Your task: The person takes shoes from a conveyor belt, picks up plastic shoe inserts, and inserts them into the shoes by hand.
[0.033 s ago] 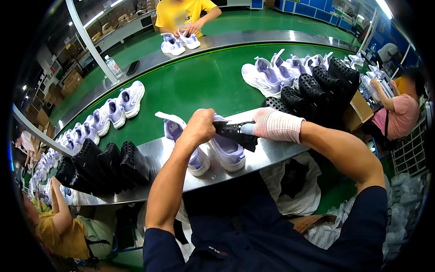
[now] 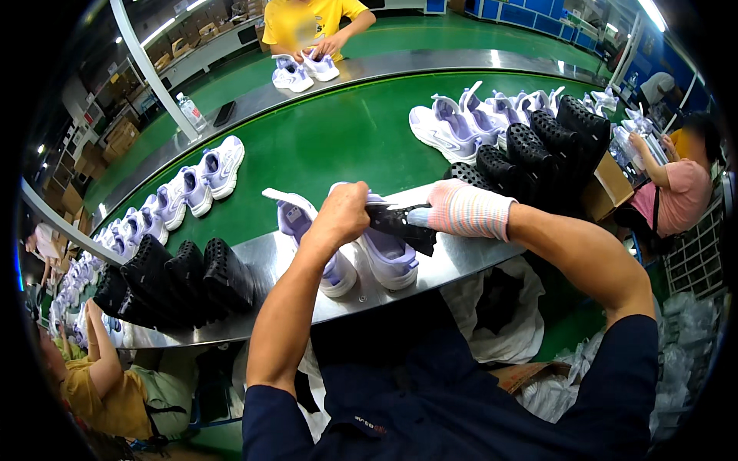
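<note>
Two white-and-lavender sneakers stand side by side on the metal edge before me, a left sneaker (image 2: 337,275) and a right sneaker (image 2: 388,257). Over the right one's opening, my right hand (image 2: 465,211), in a striped knit glove, grips a black perforated shoe insert (image 2: 403,229). The insert tilts, its left end close against my other hand. My bare left hand (image 2: 344,213) is closed at the front of the right sneaker, fingers curled in. Whether it holds the sneaker's tongue or the insert's end is hidden.
Black perforated inserts stand at left (image 2: 223,273) and right (image 2: 530,154). Rows of sneakers sit on the green belt (image 2: 307,138), left (image 2: 223,165) and right (image 2: 446,131). A person in yellow handles sneakers (image 2: 292,74) across the belt; others sit at both sides. A cardboard box (image 2: 611,184) is at right.
Almost nothing differs. My left hand has shifted very slightly, and the insert in my right hand has turned a little.
</note>
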A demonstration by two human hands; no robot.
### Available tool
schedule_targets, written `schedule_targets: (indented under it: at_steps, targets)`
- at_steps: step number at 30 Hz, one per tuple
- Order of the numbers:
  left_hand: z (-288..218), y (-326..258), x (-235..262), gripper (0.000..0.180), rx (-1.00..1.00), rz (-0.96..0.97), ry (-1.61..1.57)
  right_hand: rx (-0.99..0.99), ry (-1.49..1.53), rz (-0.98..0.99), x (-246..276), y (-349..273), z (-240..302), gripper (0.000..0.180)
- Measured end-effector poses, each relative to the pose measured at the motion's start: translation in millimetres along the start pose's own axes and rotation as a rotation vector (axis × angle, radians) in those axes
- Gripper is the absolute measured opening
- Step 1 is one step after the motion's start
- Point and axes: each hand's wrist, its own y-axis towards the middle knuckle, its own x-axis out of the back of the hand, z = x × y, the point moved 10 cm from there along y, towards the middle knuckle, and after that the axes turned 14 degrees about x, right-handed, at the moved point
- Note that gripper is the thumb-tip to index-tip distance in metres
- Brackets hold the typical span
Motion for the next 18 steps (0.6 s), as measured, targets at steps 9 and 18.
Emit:
schedule_targets:
  at_steps: [9,18]
  targets:
    - [14,18,-16,0.022,0.029,-0.129,-0.342,-0.286,0.001,-0.187,-38,50,13,0.028]
    - [23,-53,-43,0.101,0.537,0.029,-0.684,-0.252,0.372,-0.455,-53,12,-45,0.051]
